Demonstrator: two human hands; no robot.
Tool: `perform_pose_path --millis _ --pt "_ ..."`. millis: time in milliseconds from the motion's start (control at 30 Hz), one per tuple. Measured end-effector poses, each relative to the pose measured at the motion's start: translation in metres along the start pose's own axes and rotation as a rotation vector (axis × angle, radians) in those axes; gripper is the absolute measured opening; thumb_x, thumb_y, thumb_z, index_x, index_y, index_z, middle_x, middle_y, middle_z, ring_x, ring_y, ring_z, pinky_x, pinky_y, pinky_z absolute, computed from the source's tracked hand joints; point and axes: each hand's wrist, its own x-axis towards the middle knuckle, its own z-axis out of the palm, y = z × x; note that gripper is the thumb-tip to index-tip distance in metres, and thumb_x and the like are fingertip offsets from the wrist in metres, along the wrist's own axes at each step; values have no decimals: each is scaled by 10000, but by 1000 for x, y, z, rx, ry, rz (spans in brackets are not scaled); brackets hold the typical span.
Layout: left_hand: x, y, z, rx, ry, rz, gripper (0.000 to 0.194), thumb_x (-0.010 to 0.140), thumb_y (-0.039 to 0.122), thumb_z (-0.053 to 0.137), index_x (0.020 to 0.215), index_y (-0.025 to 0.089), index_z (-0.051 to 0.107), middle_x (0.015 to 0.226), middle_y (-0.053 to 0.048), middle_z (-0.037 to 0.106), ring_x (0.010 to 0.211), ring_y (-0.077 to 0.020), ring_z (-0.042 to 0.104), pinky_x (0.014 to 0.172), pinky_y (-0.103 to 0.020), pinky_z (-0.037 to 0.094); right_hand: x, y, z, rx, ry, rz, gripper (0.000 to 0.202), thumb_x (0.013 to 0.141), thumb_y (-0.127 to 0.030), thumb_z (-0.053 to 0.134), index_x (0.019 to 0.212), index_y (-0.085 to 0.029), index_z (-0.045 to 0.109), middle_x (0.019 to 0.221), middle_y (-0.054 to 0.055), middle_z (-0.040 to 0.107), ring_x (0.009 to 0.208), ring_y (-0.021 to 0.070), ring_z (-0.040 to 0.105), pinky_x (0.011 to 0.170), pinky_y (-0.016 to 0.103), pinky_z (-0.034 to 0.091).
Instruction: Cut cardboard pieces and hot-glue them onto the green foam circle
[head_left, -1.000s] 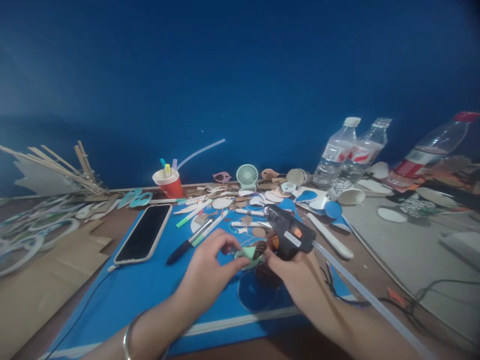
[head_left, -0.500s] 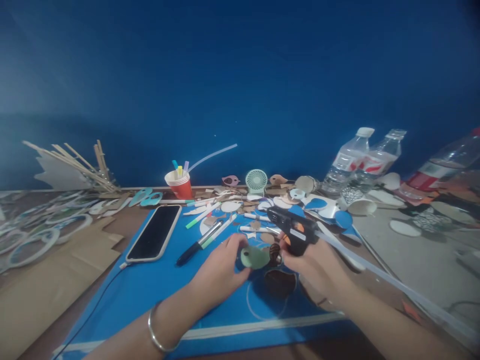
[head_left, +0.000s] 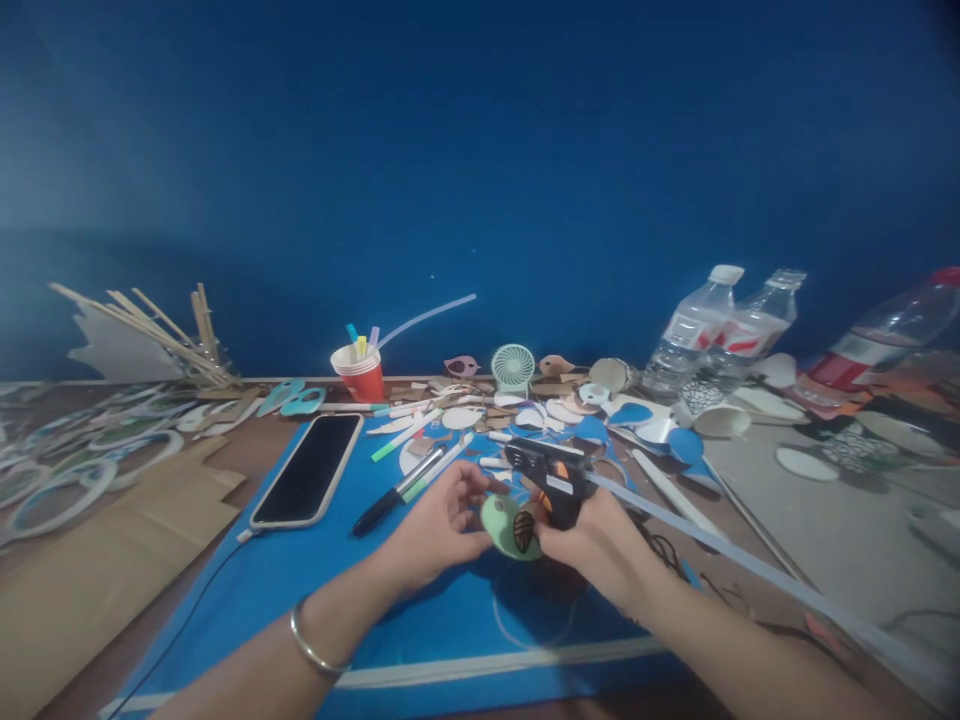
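Note:
My left hand [head_left: 444,520] is closed on the left edge of a small green bird cutout [head_left: 501,518], held above the blue mat. Over the bird's right part lies a dark oval piece with light stripes [head_left: 523,530]. My right hand [head_left: 589,545] grips a black glue gun [head_left: 551,475] with an orange trigger, its nozzle pointing left above the bird. A long translucent glue stick [head_left: 697,525] runs out of the gun's back. The thumb of that hand touches the striped piece at its right side.
A phone [head_left: 309,472] on a cable and a black marker [head_left: 397,492] lie to the left on the blue mat [head_left: 420,625]. Behind are a red paper cup [head_left: 361,380], a small fan [head_left: 513,372] and paper scraps. Plastic bottles [head_left: 694,325] stand back right; cardboard [head_left: 112,540] lies left.
My right hand moved left with the glue gun and brought the striped piece from beside the bird onto its body. The bird has tilted slightly in my left hand.

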Motion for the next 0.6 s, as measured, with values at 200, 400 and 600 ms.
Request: perform_pose_path --millis 200,400,600 --pt "-1 -5 4 -104 21 9 399 647 3 622 903 199 387 1113 -82 522 999 -186 524 826 -335 408 -1 10 7 -211 -36 -17 103 629 -166 474 681 -188 560 631 7 604 623 195 549 631 319 432" --pt "-1 -6 7 -153 45 11 373 663 47 648 880 196 384 1133 -101 522 1019 -198 510 831 -351 403 0 19 13 -319 -17 -28 160 646 -176 454 745 -163 579 705 52 637 665 219 573 667 341 436" --pt "-1 -4 10 -160 59 18 374 654 73 674 853 194 380 1117 -103 535 998 -200 520 821 -353 410 -1 18 11 -203 -55 65 87 657 -211 480 692 -180 553 620 1 601 603 189 549 595 300 434"
